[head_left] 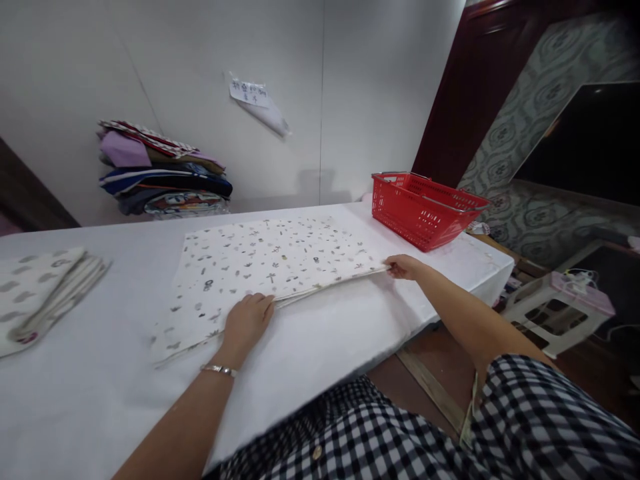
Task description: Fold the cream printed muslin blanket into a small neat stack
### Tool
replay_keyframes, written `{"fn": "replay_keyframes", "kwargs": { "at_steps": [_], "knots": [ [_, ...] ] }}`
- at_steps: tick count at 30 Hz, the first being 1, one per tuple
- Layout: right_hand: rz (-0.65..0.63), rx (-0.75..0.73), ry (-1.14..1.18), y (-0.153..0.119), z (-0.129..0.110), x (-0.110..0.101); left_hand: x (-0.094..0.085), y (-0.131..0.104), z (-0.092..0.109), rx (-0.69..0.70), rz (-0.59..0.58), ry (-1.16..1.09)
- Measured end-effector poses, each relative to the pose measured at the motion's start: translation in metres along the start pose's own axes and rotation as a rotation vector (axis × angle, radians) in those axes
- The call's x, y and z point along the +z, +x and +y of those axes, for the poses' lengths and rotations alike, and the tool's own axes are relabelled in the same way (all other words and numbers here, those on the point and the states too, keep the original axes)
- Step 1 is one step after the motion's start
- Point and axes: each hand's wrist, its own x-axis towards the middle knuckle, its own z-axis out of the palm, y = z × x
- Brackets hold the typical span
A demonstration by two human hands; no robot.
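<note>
A white cloth (287, 257) with small grey and brown prints lies folded in layers across the white-covered table (320, 360). Its near edge faces me and is slightly lifted towards the right. My left hand (249, 325), with a bracelet at the wrist, holds that near edge around its middle, the thumb partly hidden. At the right end, my right hand (404, 267) pinches the corner between thumb and fingers. Farther left, another folded cloth (37, 287) with grey spots rests on the table, cut off by the picture's edge.
A red plastic basket (425, 213) stands at the table's back right. Against the wall, a stack of folded fabrics (165, 173) is piled at the back left. A paper sign (250, 93) hangs on the wall. To the right is a stool (565, 303) on the floor.
</note>
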Motion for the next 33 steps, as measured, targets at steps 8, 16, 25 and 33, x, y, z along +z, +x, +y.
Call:
{"fn": "replay_keyframes", "kwargs": {
  "at_steps": [8, 16, 25, 33],
  "knots": [
    [0.087, -0.067, -0.321, -0.004, 0.022, 0.012, -0.002, 0.002, 0.003, 0.003, -0.051, 0.016],
    [0.138, -0.347, -0.623, -0.009, 0.019, 0.010, -0.005, 0.002, 0.003, 0.000, -0.074, 0.014],
    [-0.029, -0.618, -0.992, -0.014, 0.022, -0.001, -0.012, 0.010, -0.010, -0.080, -0.152, -0.089],
    [-0.106, -0.487, -0.601, 0.011, -0.021, -0.005, -0.020, 0.041, -0.029, -0.132, -0.145, 0.069]
  ]
}}
